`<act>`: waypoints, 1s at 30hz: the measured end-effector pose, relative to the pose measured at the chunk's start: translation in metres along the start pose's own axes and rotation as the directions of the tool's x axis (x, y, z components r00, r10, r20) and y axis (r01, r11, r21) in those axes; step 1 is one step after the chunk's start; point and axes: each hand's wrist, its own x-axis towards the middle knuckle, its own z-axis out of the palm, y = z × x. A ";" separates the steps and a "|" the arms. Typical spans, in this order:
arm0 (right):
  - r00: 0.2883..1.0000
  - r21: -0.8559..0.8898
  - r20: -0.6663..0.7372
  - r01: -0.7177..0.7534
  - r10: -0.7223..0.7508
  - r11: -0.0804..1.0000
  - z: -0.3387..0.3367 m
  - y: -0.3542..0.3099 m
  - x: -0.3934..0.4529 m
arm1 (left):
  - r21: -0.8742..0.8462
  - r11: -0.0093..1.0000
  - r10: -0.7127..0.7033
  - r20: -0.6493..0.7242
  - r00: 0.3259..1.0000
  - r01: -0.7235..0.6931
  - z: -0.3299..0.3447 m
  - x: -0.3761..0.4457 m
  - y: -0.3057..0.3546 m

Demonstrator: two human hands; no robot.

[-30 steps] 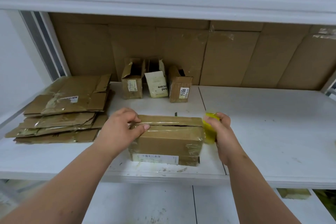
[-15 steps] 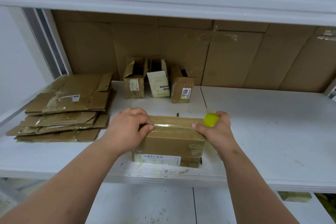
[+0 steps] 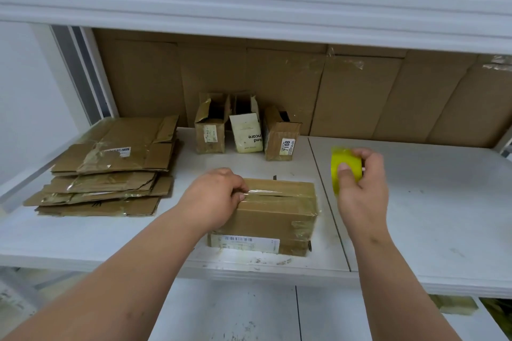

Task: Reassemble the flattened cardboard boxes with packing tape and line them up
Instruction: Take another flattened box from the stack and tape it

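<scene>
Where the white shelf [image 3: 83, 235] meets the wall at far left, a stack of flattened boxes [image 3: 110, 166] lies in uneven layers, their flaps creased and patched with old tape, a white label on the top sheet. Just right of the stack and further back, three small assembled boxes [image 3: 246, 126] stand upright in a row against the cardboard backing [image 3: 360, 97], their tops open: a brown one, a cream one with printed lettering upside down, and a brown one bearing a label that reads 7108. Nearer the front edge, the left hand [image 3: 214, 199] rests on the top left corner of a closed brown box [image 3: 273, 216], fingers curled down over the end of a clear tape strip [image 3: 266, 193] that runs along the top seam between the flaps. That box sits flat on the shelf, close to the front edge, with a barcode label on its near face and wrinkled tape wrapped over its right end. To its right, clear of the box and raised above the shelf, the right hand [image 3: 360, 183] grips a yellow tape roll [image 3: 345, 167], thumb pressed on its outer face and fingers wrapped around the far side. Behind and beyond that hand, the shelf surface runs on to the right edge of view, scuffed in places.
</scene>
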 end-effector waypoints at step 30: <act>0.634 -0.230 0.755 0.499 -0.171 0.835 0.042 -0.072 -0.025 | -0.910 0.406 -0.254 -0.018 0.967 0.089 -0.015 -0.016 -0.006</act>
